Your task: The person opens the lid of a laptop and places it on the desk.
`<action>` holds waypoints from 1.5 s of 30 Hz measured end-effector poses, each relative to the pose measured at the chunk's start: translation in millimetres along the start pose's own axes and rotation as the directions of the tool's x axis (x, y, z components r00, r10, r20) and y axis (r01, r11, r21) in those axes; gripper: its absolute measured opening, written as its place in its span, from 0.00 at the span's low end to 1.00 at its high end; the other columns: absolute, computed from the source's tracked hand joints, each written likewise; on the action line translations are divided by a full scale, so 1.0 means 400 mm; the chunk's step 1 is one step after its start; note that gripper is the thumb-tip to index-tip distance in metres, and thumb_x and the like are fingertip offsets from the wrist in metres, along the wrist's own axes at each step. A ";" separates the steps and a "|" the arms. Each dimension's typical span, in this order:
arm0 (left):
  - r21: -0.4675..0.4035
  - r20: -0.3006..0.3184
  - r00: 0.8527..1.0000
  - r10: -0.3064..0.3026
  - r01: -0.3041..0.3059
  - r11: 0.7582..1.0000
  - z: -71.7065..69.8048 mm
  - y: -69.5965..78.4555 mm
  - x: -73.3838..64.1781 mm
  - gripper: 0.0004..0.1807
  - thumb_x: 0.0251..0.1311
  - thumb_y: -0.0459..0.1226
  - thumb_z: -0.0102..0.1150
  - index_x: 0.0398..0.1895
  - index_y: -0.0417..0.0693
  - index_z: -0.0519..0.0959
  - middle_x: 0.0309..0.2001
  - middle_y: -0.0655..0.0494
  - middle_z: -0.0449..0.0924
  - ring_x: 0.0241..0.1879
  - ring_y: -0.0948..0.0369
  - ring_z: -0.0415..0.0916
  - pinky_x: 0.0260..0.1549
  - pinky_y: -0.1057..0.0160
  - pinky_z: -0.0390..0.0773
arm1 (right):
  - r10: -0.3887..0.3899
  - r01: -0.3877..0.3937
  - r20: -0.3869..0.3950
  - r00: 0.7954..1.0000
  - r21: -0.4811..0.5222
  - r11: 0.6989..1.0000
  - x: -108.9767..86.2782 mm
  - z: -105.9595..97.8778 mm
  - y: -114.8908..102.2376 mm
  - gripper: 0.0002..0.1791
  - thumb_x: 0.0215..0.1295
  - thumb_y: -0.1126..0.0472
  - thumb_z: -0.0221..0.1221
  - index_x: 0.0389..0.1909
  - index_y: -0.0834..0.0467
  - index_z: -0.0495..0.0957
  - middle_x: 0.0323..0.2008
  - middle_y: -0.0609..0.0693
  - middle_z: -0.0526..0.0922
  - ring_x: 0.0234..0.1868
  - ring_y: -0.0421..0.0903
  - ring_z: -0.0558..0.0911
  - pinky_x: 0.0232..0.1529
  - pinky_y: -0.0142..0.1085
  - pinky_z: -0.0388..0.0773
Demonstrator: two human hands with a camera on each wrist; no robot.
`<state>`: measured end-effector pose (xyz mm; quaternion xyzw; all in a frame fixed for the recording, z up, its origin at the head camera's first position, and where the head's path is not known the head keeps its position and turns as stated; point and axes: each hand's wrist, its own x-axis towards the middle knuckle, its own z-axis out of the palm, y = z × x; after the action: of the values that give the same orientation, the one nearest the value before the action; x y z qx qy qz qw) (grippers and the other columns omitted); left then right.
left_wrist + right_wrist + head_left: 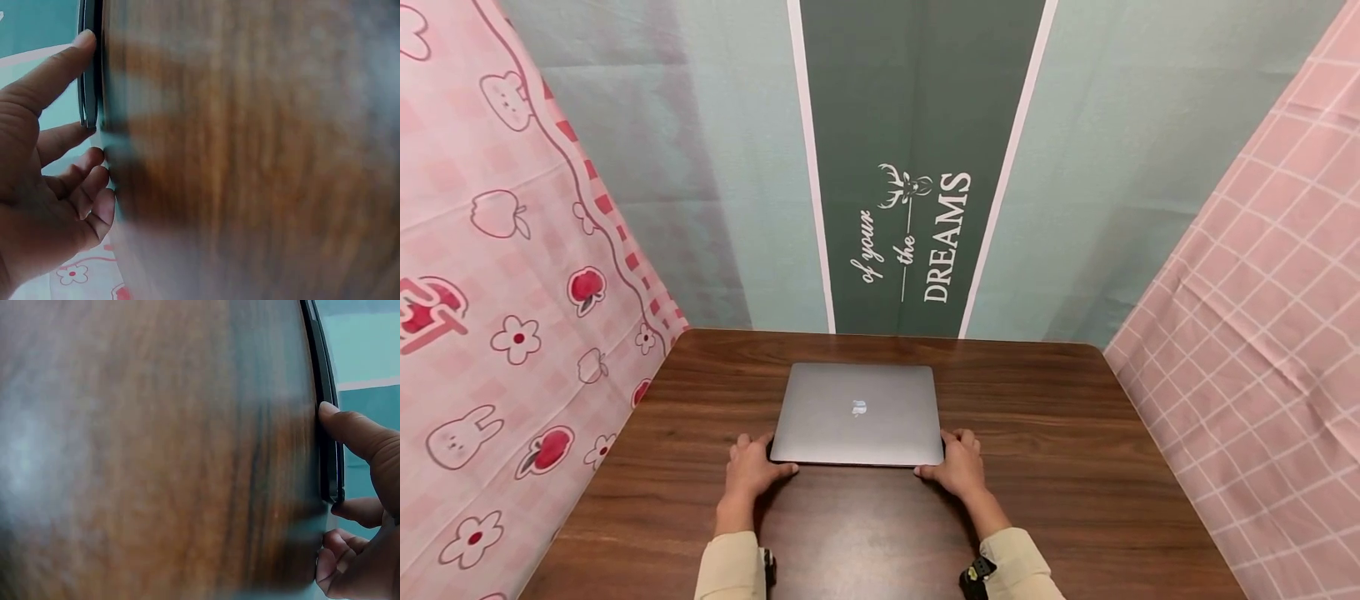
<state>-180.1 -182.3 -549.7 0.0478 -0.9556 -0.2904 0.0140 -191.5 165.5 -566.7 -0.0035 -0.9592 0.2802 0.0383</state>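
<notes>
A closed grey laptop (850, 437) with a shiny logo on its lid lies flat on the brown wooden table (1060, 483). At its near left corner, my left hand (748, 468) holds it, the thumb on the front edge and the index finger at the side. My right hand (962, 468) grips the near right corner the same way. In the left wrist view, the left hand (44, 181) has its other fingers curled beside the laptop's edge (90, 94). The right wrist view shows the right hand (369, 565) likewise, with its thumb against the dark edge (326, 450).
Behind the table hangs a green and pale blue curtain (917, 108) with white lettering. Pink patterned cloth (512, 275) borders the left side, and pink checked cloth (1255, 317) the right. Dark bands with devices (976, 577) sit at both wrists.
</notes>
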 end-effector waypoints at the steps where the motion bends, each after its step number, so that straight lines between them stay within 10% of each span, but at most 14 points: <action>1: 0.001 -0.009 1.000 0.004 -0.004 1.000 0.001 0.001 0.001 0.42 0.37 0.46 0.76 0.56 0.33 0.73 0.44 0.35 0.66 0.44 0.39 0.64 0.39 0.41 0.67 | -0.003 0.003 -0.005 1.000 0.004 1.000 0.001 0.002 0.000 0.48 0.32 0.49 0.77 0.55 0.72 0.71 0.50 0.65 0.66 0.49 0.62 0.65 0.42 0.53 0.68; 23: -0.205 -0.012 1.000 -0.024 0.021 0.979 -0.014 0.012 0.013 0.35 0.33 0.37 0.77 0.46 0.26 0.75 0.37 0.36 0.78 0.39 0.42 0.75 0.41 0.47 0.72 | 0.078 -0.075 -0.001 0.997 0.260 0.963 0.010 -0.002 -0.016 0.43 0.28 0.60 0.78 0.49 0.75 0.72 0.51 0.65 0.62 0.53 0.64 0.56 0.52 0.51 0.61; 26: -0.260 -0.014 0.999 -0.042 0.037 0.965 -0.009 0.007 0.019 0.33 0.33 0.36 0.76 0.45 0.28 0.75 0.34 0.41 0.80 0.36 0.48 0.76 0.39 0.51 0.73 | 0.091 -0.095 0.029 0.995 0.364 0.926 0.014 -0.010 -0.014 0.43 0.29 0.63 0.77 0.49 0.76 0.70 0.50 0.68 0.66 0.52 0.64 0.64 0.50 0.49 0.66; 33: -0.380 0.053 0.996 -0.075 0.089 0.921 -0.016 0.008 0.024 0.35 0.39 0.40 0.75 0.48 0.27 0.72 0.39 0.38 0.79 0.38 0.50 0.76 0.38 0.53 0.74 | 0.132 -0.204 0.159 0.978 0.643 0.738 0.016 -0.017 -0.009 0.41 0.40 0.71 0.71 0.57 0.76 0.62 0.39 0.65 0.79 0.35 0.51 0.79 0.33 0.38 0.75; 45: -0.435 0.075 0.989 -0.127 0.147 0.888 -0.019 0.021 0.036 0.37 0.41 0.38 0.74 0.54 0.29 0.69 0.44 0.33 0.76 0.40 0.48 0.75 0.34 0.56 0.74 | 0.111 -0.206 0.179 0.978 0.706 0.678 0.022 -0.017 -0.011 0.45 0.43 0.73 0.68 0.64 0.72 0.56 0.36 0.63 0.77 0.33 0.49 0.77 0.31 0.36 0.74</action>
<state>-194.8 -180.8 -538.8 0.1043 -0.8598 -0.4996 -0.0173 -199.8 165.6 -557.9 -0.0544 -0.7688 0.6354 -0.0464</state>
